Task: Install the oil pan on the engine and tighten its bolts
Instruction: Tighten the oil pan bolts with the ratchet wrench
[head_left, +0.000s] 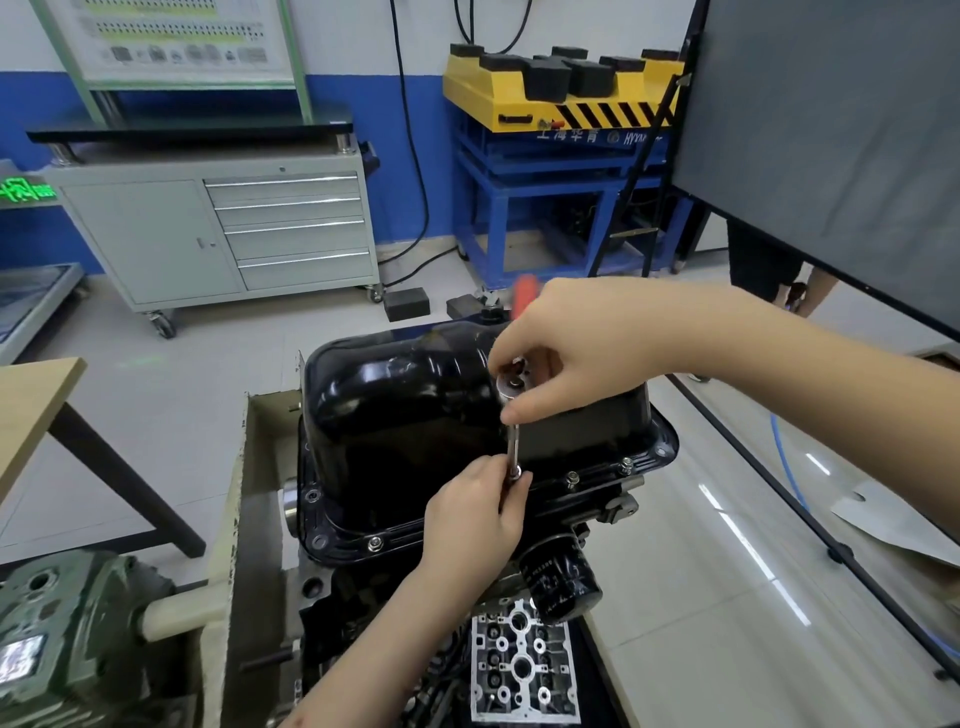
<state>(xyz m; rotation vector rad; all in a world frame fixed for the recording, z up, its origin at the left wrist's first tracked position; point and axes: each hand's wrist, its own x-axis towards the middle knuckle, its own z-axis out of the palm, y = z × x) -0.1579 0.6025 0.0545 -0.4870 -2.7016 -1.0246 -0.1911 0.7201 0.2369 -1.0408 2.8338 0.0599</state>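
A glossy black oil pan (400, 395) sits upside-up on the engine block (363, 587), its flange running along the near edge. Bolts stand in the flange: one (375, 544) at the near left, two (572, 479) (626, 464) toward the right. My right hand (576, 343) grips the head of a ratchet wrench (511, 387) with a red handle end (525, 291) showing behind the hand. A thin steel extension (513, 444) drops from it to the flange. My left hand (480, 512) is closed around the socket end of the extension at the flange.
A black oil filter (563, 582) juts from the block near my left wrist. A cylinder head (522, 670) lies below. A wooden table (31, 405) stands left, a grey tool cabinet (218, 228) behind, a yellow-and-blue lift stand (561, 104) at back, a dark panel (831, 130) right.
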